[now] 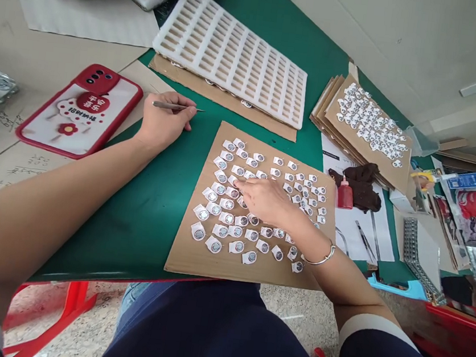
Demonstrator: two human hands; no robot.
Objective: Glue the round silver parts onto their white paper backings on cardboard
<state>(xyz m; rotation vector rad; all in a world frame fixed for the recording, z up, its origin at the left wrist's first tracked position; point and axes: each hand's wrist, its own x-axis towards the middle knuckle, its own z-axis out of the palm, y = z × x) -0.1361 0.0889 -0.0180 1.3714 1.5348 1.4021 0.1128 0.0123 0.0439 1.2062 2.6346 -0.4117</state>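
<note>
My left hand [165,118] is closed around thin metal tweezers [171,106], their pointed tip directed right over the green table [143,213]. My right hand [267,202] reaches palm down over a brown cardboard sheet [188,256], its fingers stretched out to the left. The fingertips rest on or just above a small round silver piece with a white paper tab [232,192]; contact is hard to tell. Several such tabbed pieces [214,244] lie in loose rows across the cardboard. Some are hidden beneath my right hand and forearm.
A white foam grid tray [235,55] lies on cardboard behind. To the left is a red-framed phone [82,109]. At right are stacked cardboard sheets with pieces [371,125], a red bottle [345,193], a dark brown cloth [364,184] and other tweezers [365,240].
</note>
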